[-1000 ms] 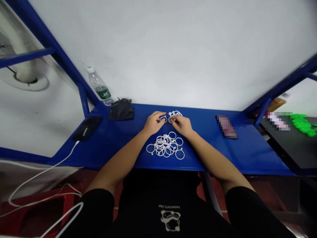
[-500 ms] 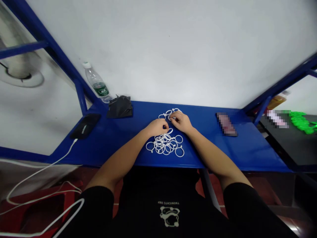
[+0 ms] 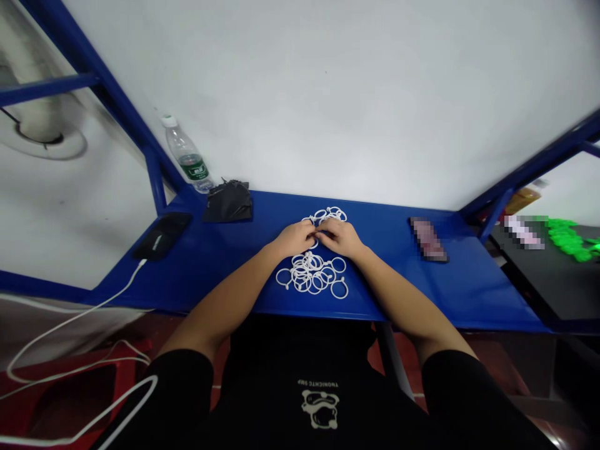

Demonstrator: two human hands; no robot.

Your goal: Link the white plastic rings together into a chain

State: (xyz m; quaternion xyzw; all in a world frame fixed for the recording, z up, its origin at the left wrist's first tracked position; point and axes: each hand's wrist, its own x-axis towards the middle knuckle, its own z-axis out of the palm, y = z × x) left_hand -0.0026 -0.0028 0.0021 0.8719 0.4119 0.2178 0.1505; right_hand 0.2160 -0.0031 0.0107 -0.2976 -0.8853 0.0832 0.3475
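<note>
My left hand (image 3: 296, 239) is closed in a pinch on a white ring (image 3: 313, 245), a thin loop with a small knob like the others. My right hand (image 3: 343, 237) curls in from the other side, its fingertips meeting those of the left. What lies between the right fingers is too small to make out. Nearer to me lies a loose pile of white rings (image 3: 315, 275), overlapping on the blue table (image 3: 384, 250). Beyond my fingers sits a smaller group of white rings (image 3: 334, 212), partly hidden by the right hand.
A black plastic bag (image 3: 228, 203) and a water bottle (image 3: 190, 159) stand at the back left. A black power bank (image 3: 162, 237) with a white cable (image 3: 112, 297) lies at the left edge. To the right is a phone (image 3: 429, 239); green items (image 3: 569, 239) lie on a dark surface beyond.
Both hands have come together, fingertips now touching. The ring at my left hand has shifted slightly left and away from me. The near pile looks the same.
</note>
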